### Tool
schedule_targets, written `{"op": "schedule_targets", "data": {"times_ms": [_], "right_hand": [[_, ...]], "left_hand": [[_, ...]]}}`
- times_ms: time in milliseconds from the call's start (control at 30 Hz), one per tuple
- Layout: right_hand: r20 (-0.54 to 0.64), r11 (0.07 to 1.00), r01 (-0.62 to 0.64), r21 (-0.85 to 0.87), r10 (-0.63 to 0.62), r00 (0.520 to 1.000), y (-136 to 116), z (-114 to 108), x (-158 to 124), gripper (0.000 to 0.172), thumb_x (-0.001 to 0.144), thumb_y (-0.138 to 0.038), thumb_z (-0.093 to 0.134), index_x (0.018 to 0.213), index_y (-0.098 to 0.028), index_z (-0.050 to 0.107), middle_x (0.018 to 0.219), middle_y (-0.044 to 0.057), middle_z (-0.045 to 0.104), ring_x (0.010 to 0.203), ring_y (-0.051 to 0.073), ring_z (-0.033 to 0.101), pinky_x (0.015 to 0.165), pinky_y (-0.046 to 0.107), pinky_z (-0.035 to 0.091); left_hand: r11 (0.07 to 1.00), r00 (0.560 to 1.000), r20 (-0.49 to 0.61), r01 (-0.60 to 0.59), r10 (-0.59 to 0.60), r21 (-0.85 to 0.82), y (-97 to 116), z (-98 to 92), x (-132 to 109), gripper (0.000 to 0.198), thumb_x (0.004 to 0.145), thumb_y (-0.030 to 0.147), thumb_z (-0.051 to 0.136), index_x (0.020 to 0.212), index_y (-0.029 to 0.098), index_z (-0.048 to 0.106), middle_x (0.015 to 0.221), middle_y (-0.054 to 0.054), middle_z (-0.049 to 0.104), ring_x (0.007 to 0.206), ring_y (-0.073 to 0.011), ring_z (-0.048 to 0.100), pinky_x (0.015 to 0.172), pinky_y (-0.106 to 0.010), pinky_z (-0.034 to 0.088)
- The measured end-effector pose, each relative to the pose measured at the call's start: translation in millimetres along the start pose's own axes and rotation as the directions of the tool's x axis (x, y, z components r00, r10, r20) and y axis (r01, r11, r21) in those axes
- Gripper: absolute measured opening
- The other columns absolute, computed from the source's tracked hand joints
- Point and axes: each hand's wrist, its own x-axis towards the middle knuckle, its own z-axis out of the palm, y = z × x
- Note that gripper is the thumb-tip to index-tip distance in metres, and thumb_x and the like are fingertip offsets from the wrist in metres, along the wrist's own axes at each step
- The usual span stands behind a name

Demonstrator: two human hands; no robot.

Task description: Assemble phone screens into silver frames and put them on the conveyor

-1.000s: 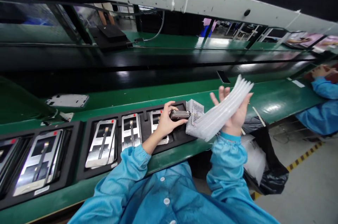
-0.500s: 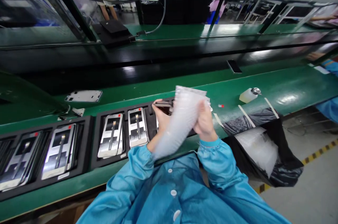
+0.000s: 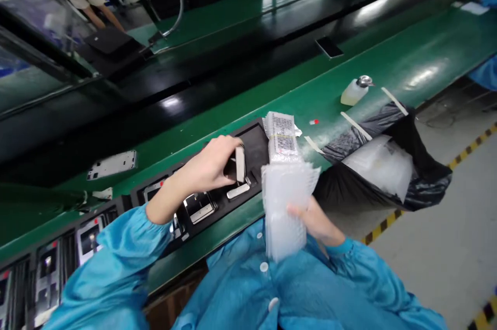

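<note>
Apparently lifting or lowering, left-hand grip (image 3: 212, 164) pinches phones (image 3: 240, 164) over the tray (image 3: 257, 147); right-hand grip (image 3: 316, 218) clasps plastic sleeves (image 3: 285, 195) beside it; next needs steadiness

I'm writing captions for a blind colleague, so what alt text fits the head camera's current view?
A bare left hand holds pale-edged, flat phone parts at a black foam tray on a green bench, while the right hand holds a stack of translucent plastic pouches. Beside the bench, a black plastic bag contains translucent white plastic.
</note>
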Motion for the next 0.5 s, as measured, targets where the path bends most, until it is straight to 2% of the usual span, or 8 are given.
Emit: {"op": "schedule_targets", "data": {"times_ms": [33,67,133,200,300,367,500], "right_hand": [[-0.108,0.999,0.046,-0.005,-0.046,0.993,-8.1,-8.0,6.6,0.055,0.061,-0.052,0.110,0.104,-0.026,0.088,0.105,0.007,0.091,0.092,0.032,0.086,0.087,0.045,0.075],[-0.202,0.996,0.092,-0.006,-0.092,0.975,-15.9,-16.3,13.2,0.053,0.062,-0.051,0.108,0.103,-0.025,0.087,0.105,0.008,0.091,0.093,0.032,0.085,0.087,0.046,0.074],[-0.340,0.983,0.182,-0.002,-0.172,0.925,-27.7,-31.7,24.3,0.049,0.065,-0.048,0.104,0.102,-0.022,0.086,0.103,0.009,0.090,0.092,0.032,0.084,0.084,0.044,0.073],[-0.442,0.968,0.253,-0.011,-0.231,0.867,-32.3,-44.1,32.2,0.044,0.068,-0.046,0.099,0.101,-0.020,0.084,0.099,0.008,0.089,0.087,0.030,0.082,0.079,0.041,0.071],[-0.550,0.951,0.309,-0.028,-0.273,0.789,-29.0,-60.5,40.8,0.039,0.073,-0.046,0.093,0.098,-0.020,0.079,0.084,0.003,0.084,0.071,0.023,0.076,0.066,0.034,0.064],[-0.584,0.949,0.316,-0.009,-0.262,0.769,-24.4,-72.1,46.1,0.038,0.074,-0.048,0.091,0.095,-0.020,0.075,0.071,-0.002,0.076,0.059,0.019,0.067,0.056,0.030,0.057],[-0.589,0.945,0.325,0.031,-0.245,0.770,-17.3,-94.2,55.9,0.039,0.077,-0.055,0.089,0.087,-0.023,0.068,0.056,-0.008,0.060,0.047,0.015,0.053,0.043,0.026,0.044]], "left_hand": [[0.985,0.983,0.174,-0.091,0.065,0.146,3.0,0.0,0.9,0.061,0.082,0.025,0.088,0.141,0.023,0.069,0.124,-0.014,0.075,0.112,-0.0348,0.071,0.111,-0.050,0.057],[0.949,0.948,0.298,-0.191,0.112,0.249,4.3,2.1,1.5,0.055,0.088,0.017,0.079,0.142,0.023,0.070,0.128,-0.015,0.076,0.119,-0.0360,0.071,0.119,-0.052,0.053],[0.868,0.890,0.425,-0.337,0.166,0.365,1.1,11.3,1.1,0.049,0.095,0.003,0.063,0.138,0.025,0.071,0.128,-0.013,0.079,0.124,-0.0330,0.072,0.128,-0.051,0.047],[0.825,0.872,0.453,-0.387,0.183,0.411,-7.4,24.0,-1.7,0.045,0.099,-0.002,0.056,0.128,0.028,0.074,0.124,-0.009,0.082,0.123,-0.0286,0.075,0.129,-0.047,0.047],[0.808,0.873,0.460,-0.386,0.163,0.446,-19.8,40.7,-9.9,0.039,0.099,-0.003,0.060,0.118,0.028,0.076,0.123,-0.007,0.083,0.125,-0.0269,0.077,0.123,-0.043,0.052],[0.789,0.873,0.466,-0.384,0.142,0.479,-22.2,45.9,-16.1,0.039,0.099,-0.003,0.062,0.119,0.027,0.077,0.128,-0.009,0.083,0.130,-0.0287,0.077,0.119,-0.044,0.055],[0.750,0.865,0.483,-0.407,0.135,0.521,-15.5,41.1,-20.0,0.045,0.097,-0.007,0.059,0.124,0.024,0.078,0.133,-0.012,0.083,0.135,-0.0338,0.077,0.118,-0.050,0.056]]}}
